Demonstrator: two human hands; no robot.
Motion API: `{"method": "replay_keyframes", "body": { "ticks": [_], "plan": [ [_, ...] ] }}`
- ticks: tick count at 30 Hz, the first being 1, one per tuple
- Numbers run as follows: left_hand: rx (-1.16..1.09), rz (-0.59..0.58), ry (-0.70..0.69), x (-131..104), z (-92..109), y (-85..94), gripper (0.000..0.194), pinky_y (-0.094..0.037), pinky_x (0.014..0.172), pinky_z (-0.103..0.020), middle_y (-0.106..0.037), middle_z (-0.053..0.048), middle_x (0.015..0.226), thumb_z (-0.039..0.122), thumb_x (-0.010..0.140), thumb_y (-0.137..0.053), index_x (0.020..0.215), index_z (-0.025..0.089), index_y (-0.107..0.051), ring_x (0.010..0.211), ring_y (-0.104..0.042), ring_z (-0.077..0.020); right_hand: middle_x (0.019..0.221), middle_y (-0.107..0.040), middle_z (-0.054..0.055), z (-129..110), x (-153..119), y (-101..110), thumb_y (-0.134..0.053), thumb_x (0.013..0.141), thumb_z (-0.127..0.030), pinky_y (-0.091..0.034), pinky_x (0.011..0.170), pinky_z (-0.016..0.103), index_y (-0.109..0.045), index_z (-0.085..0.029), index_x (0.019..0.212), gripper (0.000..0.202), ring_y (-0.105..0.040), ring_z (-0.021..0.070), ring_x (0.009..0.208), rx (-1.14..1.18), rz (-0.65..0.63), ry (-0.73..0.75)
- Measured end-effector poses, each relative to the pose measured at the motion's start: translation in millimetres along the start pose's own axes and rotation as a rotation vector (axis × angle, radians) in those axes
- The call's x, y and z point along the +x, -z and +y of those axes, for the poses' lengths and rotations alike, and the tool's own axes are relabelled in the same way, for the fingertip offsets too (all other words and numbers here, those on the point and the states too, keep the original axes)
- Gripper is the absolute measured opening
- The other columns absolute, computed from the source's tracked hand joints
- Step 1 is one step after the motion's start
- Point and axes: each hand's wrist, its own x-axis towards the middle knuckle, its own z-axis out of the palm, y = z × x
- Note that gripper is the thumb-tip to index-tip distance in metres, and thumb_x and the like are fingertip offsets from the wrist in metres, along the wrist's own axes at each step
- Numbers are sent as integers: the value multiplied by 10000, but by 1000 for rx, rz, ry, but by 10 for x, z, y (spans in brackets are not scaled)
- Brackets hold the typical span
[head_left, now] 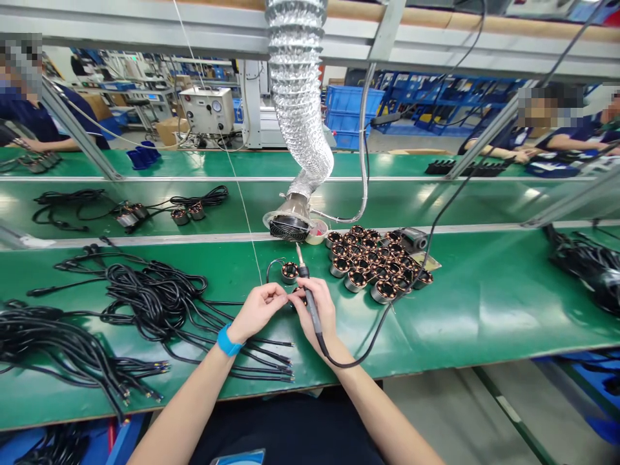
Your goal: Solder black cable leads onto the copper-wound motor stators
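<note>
My right hand (320,309) is closed around a soldering iron (310,300), its tip pointing up and away from me. Thumb and fingers of my left hand (259,311) are pinched together, meeting the right hand's fingertips; what lies between them is too small to make out. A thin pale strand (242,194) comes down from above to the left hand. Partly hidden behind my fingers is a motor stator (296,298). Just beyond it stands another stator with copper windings (289,271), and a short black cable (269,266) curves beside it.
Many copper-wound stators (356,279) stand grouped at right. Black cables (140,290) with bared ends spread over the left side. A fume extraction hose (303,129) hangs ahead, above a tape roll (317,231). The iron's cord (378,336) loops right. Co-workers sit across the bench.
</note>
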Motion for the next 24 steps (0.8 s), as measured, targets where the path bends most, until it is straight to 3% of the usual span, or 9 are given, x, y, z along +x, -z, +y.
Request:
{"method": "replay_keyframes", "body": {
  "ticks": [3, 7, 10, 14, 17, 24],
  "plan": [
    [4, 58, 27, 29, -46, 5, 284, -306, 516, -210, -467, 48, 595, 414, 850, -619, 745, 153, -587, 526, -377, -85, 1046, -606, 40, 75, 8, -14, -619, 899, -164, -576, 805, 308, -580, -287, 1201, 329, -660, 146, 834, -12, -6, -9],
    [38, 182, 25, 96, -110, 34, 256, -288, 507, -211, -486, 35, 613, 387, 835, -614, 737, 151, -596, 540, -383, -89, 977, -632, 38, 173, -10, 16, -567, 937, -224, -570, 770, 322, -622, -257, 1142, 214, -651, 142, 764, -17, 113, -49],
    [46, 224, 23, 147, -163, 46, 239, -293, 513, -212, -506, 23, 626, 372, 819, -614, 740, 146, -606, 562, -407, -97, 766, -621, -5, 221, -47, 54, -517, 965, -272, -549, 629, 285, -622, -219, 1128, 201, -605, 121, 596, 81, 187, -149],
    [59, 245, 20, 187, -210, 47, 215, -316, 536, -215, -532, 20, 636, 342, 804, -616, 726, 142, -618, 583, -434, -103, 547, -497, -64, 267, -126, 94, -476, 976, -328, -411, 421, 221, -627, -193, 962, 204, -476, 98, 415, 192, 249, -210],
    [45, 243, 46, 191, -213, 51, 206, -307, 526, -217, -514, 38, 602, 341, 801, -621, 720, 151, -614, 545, -409, -95, 564, -511, -47, 317, -193, 115, -478, 963, -335, -396, 424, 233, -640, -195, 879, 231, -474, 102, 417, 169, 230, -199],
    [26, 232, 89, 183, -196, 63, 216, -285, 502, -218, -454, 62, 547, 361, 807, -625, 725, 163, -599, 489, -347, -85, 686, -614, 15, 383, -238, 130, -472, 943, -336, -496, 514, 289, -675, -217, 871, 246, -606, 163, 564, 84, 151, -166]
  ]
}}
